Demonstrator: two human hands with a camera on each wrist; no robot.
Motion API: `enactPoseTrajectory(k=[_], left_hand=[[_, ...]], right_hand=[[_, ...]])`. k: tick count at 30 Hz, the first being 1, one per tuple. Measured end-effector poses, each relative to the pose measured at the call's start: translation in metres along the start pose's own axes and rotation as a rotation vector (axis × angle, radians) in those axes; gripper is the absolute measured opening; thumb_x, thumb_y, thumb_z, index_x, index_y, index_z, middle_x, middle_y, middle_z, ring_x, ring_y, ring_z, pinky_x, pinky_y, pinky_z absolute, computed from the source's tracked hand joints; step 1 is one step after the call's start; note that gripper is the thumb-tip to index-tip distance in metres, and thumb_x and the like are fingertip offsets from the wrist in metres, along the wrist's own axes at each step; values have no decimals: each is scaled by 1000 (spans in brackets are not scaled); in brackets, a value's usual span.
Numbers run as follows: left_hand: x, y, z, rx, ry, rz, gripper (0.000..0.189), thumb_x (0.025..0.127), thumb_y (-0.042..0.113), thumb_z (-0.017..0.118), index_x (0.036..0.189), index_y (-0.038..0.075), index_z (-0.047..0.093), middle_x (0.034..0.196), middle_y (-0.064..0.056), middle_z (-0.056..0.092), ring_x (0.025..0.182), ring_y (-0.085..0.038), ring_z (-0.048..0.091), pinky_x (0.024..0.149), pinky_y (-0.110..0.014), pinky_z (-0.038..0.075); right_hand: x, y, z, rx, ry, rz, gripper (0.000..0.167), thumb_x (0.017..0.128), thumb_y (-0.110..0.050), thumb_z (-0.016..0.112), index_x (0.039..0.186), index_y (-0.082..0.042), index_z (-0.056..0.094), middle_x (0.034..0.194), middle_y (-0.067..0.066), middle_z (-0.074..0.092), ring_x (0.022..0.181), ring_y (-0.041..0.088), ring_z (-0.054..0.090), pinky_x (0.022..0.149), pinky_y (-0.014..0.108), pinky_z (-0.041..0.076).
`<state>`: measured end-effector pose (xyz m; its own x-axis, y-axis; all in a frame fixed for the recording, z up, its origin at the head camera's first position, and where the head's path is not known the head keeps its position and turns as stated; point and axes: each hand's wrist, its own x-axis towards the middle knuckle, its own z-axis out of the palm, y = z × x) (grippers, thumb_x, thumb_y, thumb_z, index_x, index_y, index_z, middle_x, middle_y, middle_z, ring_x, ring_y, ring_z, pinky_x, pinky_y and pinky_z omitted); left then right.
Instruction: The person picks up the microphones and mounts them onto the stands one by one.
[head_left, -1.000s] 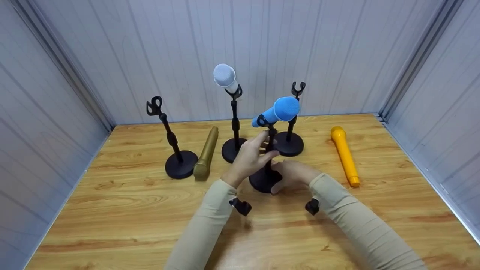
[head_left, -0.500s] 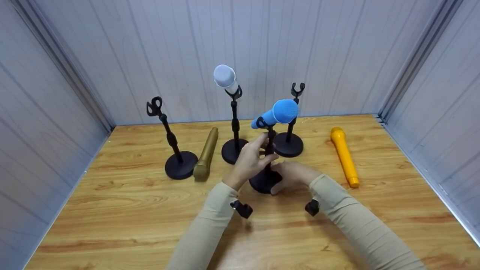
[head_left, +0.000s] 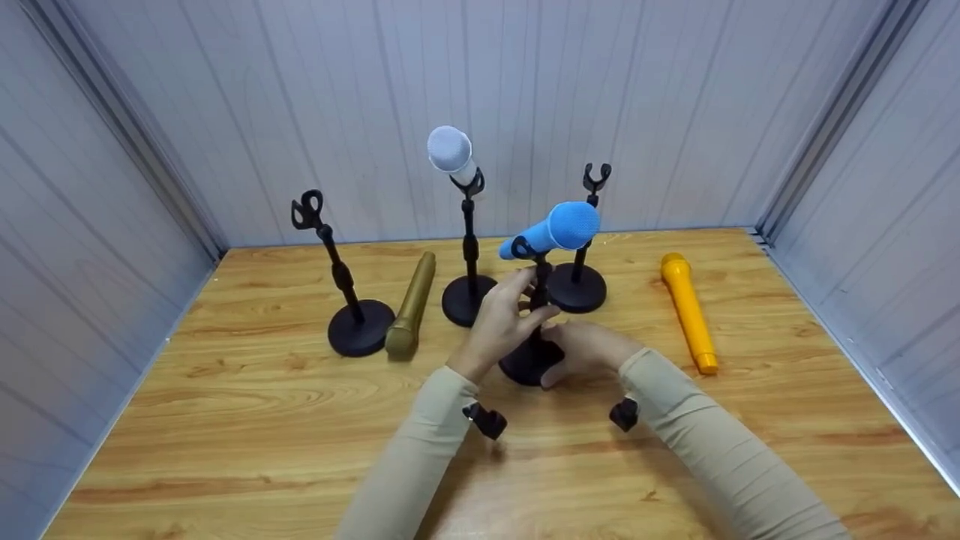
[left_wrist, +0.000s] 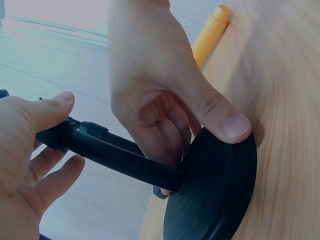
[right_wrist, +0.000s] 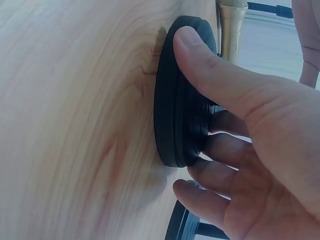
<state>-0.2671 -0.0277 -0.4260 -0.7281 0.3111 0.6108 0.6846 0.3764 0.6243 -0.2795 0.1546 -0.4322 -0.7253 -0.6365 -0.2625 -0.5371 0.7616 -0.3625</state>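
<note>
A black microphone stand (head_left: 523,366) stands upright on its round base, with a blue microphone (head_left: 571,225) lying tilted in its clip. My left hand (head_left: 496,322) holds the stand's pole; the left wrist view shows thumb and fingers around the dark collar (left_wrist: 55,136). Low on the other side, my right hand (head_left: 589,349) grips the round base (left_wrist: 215,185). Its thumb (right_wrist: 192,45) presses over the rim while the other fingers curl along the base's far side. Part of the pole is hidden behind the left hand.
Behind stands another stand carrying a white microphone (head_left: 451,154). Two stands have bare clips: one at left (head_left: 361,328), one behind right (head_left: 576,289). A gold microphone (head_left: 412,307) lies left and a yellow microphone (head_left: 690,311) right. Panel walls (head_left: 337,112) enclose the wooden table (head_left: 247,435).
The blue microphone and the stand's top have come down slightly, and my left hand has lowered a little with them. The base and my right hand have stayed in place.
</note>
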Motion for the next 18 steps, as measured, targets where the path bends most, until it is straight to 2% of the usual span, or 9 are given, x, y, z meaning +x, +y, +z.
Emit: enactPoseTrajectory(k=[2,6,10,14,18], left_hand=[[-1,0,0,-2,5,-8,44,92,17,78,131,6,61,114,-9,59,102,-20,63,81,-26,58],[-1,1,-1,14,15,4,45,91,16,79,130,3,62,112,-9,56,99,-20,63,83,-27,57],[-1,0,-3,23,13,17,45,90,13,80,129,1,62,107,-10,56,94,-21,65,81,-35,59],[-1,1,-7,-5,-24,1,45,91,12,78,131,0,61,108,-11,58,94,-23,66,82,-40,59],[1,2,-10,-74,-73,-9,45,94,7,74,136,3,58,114,-11,63,102,-22,65,87,-36,58]], right_hand=[[0,-1,0,-4,2,-1,77,83,-45,83,141,0,56,140,21,58,127,35,56,110,49,40],[-1,-1,0,-16,12,-2,74,83,-46,84,137,-1,59,136,20,61,123,33,58,108,49,42],[0,-1,1,-26,12,-7,75,83,-46,83,137,-2,59,136,20,61,122,33,59,107,49,43],[1,-1,1,-19,-7,4,79,84,-47,82,142,0,56,141,21,57,126,34,56,109,49,40],[1,-1,0,-8,-16,17,81,84,-46,82,144,0,53,143,22,55,129,35,54,111,50,39]])
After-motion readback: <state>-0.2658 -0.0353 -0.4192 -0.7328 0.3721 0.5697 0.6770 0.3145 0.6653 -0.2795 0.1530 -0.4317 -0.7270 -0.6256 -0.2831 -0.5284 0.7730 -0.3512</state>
